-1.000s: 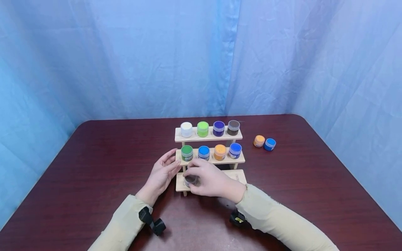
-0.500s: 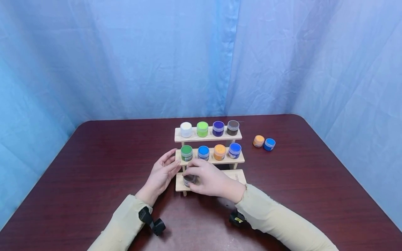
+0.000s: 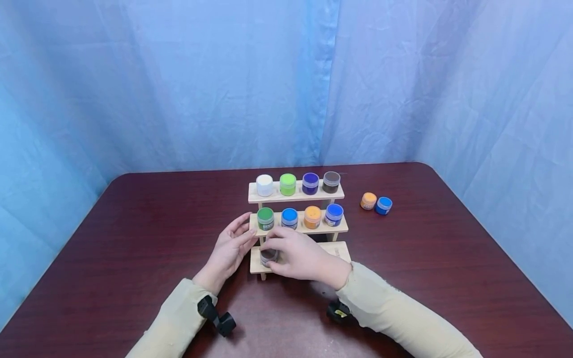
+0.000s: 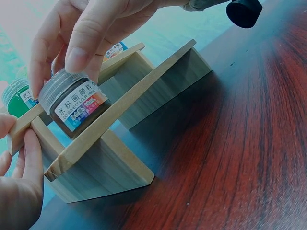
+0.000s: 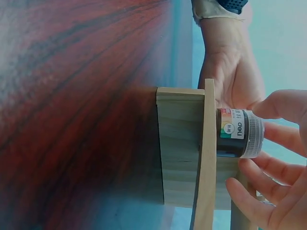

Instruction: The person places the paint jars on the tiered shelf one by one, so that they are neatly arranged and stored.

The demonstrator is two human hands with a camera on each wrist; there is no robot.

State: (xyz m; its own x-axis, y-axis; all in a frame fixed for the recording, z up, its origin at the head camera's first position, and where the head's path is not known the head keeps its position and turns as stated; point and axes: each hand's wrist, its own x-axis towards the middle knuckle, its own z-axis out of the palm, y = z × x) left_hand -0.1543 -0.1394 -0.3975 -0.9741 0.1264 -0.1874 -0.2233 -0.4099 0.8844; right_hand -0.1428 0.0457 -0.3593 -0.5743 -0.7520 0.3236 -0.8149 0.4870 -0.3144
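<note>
My right hand [image 3: 301,253] pinches a dark brown gouache paint jar [image 3: 268,256] between thumb and fingers. The jar stands at the left end of the lowest shelf of a three-step wooden rack [image 3: 342,251]. In the right wrist view its labelled side and clear ribbed lid [image 5: 255,134] show, with fingertips at the lid. My left hand [image 3: 230,251] grips the left end of the middle shelf, thumb above and fingers below, as the left wrist view shows. Right behind this thumb is a green jar [image 3: 265,219]. Part of the lowest shelf is hidden by my right hand.
Blue [image 3: 289,218], orange [image 3: 312,217] and violet-blue [image 3: 334,215] jars share the middle shelf. White [image 3: 264,185], light green [image 3: 288,184], purple [image 3: 310,184] and brown [image 3: 331,182] ones line the top. Loose orange [image 3: 368,201] and blue [image 3: 383,206] jars stand right of the rack.
The brown jar has shifted slightly left on the lowest shelf, with my right fingers still around it. My left hand stays on the middle shelf.
</note>
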